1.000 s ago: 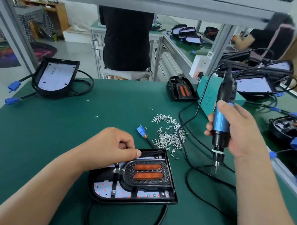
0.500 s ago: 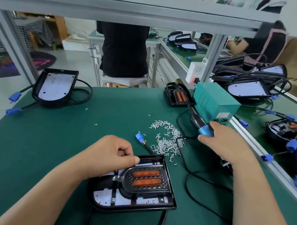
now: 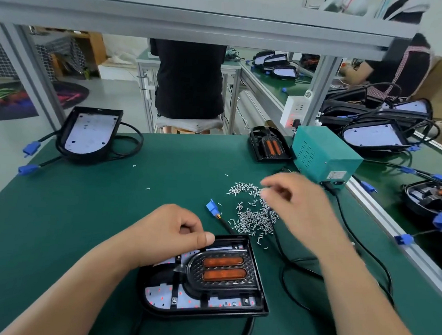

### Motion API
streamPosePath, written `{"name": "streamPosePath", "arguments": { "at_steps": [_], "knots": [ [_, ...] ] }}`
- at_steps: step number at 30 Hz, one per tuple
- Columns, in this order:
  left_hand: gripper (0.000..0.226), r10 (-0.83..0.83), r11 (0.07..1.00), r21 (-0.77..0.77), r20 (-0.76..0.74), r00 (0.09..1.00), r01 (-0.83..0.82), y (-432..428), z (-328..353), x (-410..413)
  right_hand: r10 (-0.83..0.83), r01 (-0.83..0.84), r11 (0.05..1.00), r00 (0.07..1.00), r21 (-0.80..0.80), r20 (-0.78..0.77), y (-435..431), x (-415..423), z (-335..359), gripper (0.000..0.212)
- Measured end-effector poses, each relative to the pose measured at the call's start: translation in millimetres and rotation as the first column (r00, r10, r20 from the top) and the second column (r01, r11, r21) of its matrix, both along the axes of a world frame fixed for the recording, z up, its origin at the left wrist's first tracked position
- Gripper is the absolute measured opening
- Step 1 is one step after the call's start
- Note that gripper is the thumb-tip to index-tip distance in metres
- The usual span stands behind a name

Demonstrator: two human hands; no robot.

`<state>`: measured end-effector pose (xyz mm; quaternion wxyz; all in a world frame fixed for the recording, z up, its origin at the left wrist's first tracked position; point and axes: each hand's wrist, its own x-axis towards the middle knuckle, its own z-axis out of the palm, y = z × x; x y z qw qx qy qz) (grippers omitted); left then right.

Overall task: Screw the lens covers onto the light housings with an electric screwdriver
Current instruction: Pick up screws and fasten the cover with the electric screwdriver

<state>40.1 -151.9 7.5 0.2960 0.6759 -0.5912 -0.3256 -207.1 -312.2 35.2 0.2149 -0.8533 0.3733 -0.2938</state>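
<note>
A black light housing [image 3: 256, 296] lies on the green mat in front of me, with a black lens cover [image 3: 223, 271] bearing two orange strips seated in it. My left hand [image 3: 171, 231] rests curled on the housing's upper left edge, thumb pressed against the rim. My right hand [image 3: 297, 203], blurred by motion, hovers with fingers apart over a pile of small silver screws [image 3: 250, 214]. It holds nothing that I can see. The electric screwdriver is out of sight; only its black cable [image 3: 284, 256] runs under my right arm.
A teal power box [image 3: 324, 154] stands at the back right, a second housing with orange strips [image 3: 269, 144] beside it. Another housing [image 3: 88, 133] with blue connectors [image 3: 28, 169] lies far left. More housings and cables crowd the right bench. A person stands beyond the table.
My right hand lowered the screwdriver to the mat, let go of it, and moved left over the screw pile. My left hand stayed on the housing.
</note>
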Motion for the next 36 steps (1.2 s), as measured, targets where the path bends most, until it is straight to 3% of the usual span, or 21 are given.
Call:
{"name": "streamPosePath", "arguments": {
  "at_steps": [4,7,11,15,19,27,30,36],
  "knots": [
    [0.040,-0.012,1.000,-0.011,-0.002,1.000,0.012,-0.9,0.3,-0.1,0.221,-0.220,0.975,0.933,0.037,-0.284,12.2,45.2,-13.7,0.032],
    [0.039,-0.018,0.999,-0.028,0.012,1.000,0.019,-0.6,0.8,-1.0,0.253,-0.255,0.965,0.854,0.058,-0.455,12.7,67.4,-13.7,0.034],
    [0.037,-0.035,0.998,-0.058,0.058,0.998,0.038,-0.6,1.2,-2.8,0.209,-0.259,0.966,0.810,-0.015,-0.548,14.9,74.4,-15.1,0.022],
    [0.026,0.044,0.987,-0.161,0.173,0.984,-0.015,-1.7,6.0,-5.5,0.297,-0.322,0.947,0.875,-0.001,-0.381,14.1,68.6,-9.9,0.018],
    [0.058,0.104,0.973,-0.229,0.428,0.898,-0.003,-3.4,11.6,-7.0,0.412,-0.431,0.902,0.838,0.028,-0.357,21.1,68.4,-9.6,0.016],
    [0.067,-0.002,0.992,-0.084,0.726,0.687,0.091,-2.8,16.6,-1.3,0.507,-0.466,0.825,0.860,0.319,-0.057,17.6,57.9,-26.1,0.006],
    [0.068,-0.036,0.993,-0.049,0.754,0.656,0.110,-3.1,15.1,-2.8,0.514,-0.471,0.786,0.858,0.399,0.000,16.2,54.5,-27.7,0.004],
    [0.043,-0.125,0.985,-0.007,0.646,0.753,0.170,-2.8,14.1,-6.5,0.490,-0.464,0.726,0.867,0.507,0.092,18.7,50.1,-27.2,0.012]
  ]
}}
